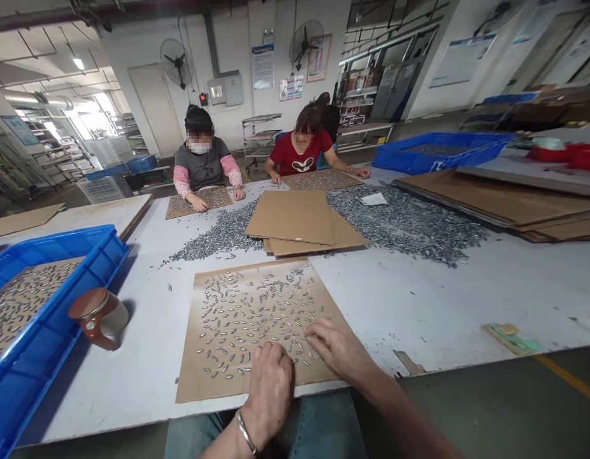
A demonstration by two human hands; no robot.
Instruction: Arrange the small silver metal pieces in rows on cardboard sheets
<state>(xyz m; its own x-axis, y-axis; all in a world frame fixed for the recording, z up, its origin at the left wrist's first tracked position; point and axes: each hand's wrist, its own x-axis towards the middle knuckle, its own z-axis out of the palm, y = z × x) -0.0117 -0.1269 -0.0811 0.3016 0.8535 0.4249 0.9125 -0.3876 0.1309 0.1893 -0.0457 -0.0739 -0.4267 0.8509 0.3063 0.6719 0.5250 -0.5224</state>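
A flat cardboard sheet (190,363) lies in front of me, with many small silvery oval metal pieces (237,322) spread over it in loose rows. My left hand (271,386), with a metal bangle at the wrist, rests over the sheet's near edge. Its fingers are curled and pressed together, and their tips are hidden from me. Over the right side of the sheet, my right hand (336,347) has thumb and forefinger brought together close to several pieces. Whatever is pinched there is too small to make out.
Beyond the sheet are stacked cardboard sheets (295,217) and a big heap of metal pieces (400,220). A blue crate (92,268) and a brown-handled mug (97,315) stand left. Two people (202,162) work across the table. Another blue crate (438,153) stands at the far right.
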